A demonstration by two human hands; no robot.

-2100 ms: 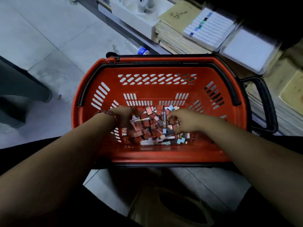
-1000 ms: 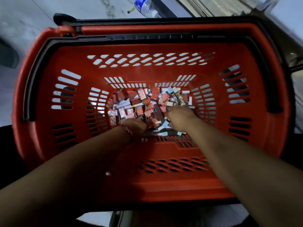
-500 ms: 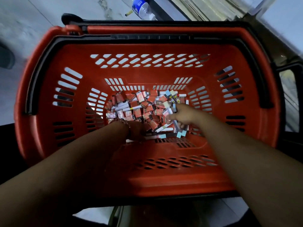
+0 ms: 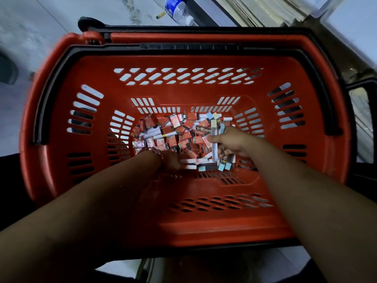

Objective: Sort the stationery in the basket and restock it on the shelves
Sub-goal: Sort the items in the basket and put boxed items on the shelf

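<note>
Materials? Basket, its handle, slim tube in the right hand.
Basket: red moulded plastic, semi-matte; slotted walls, rounded rim. Handle: black plastic, probably; dull, no glint. Slim tube, pinched by the right hand: likely clear plastic with a pale cap; greyish, see-through look.

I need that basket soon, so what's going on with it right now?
A person is sorting small stationery at the bottom of the red basket. Their right hand grips a bundle of slim tubes. Their left hand is down among the small red packs, with its fingers hidden from view. The rest of the pile lies mixed on the basket floor, not yet sorted.
</note>
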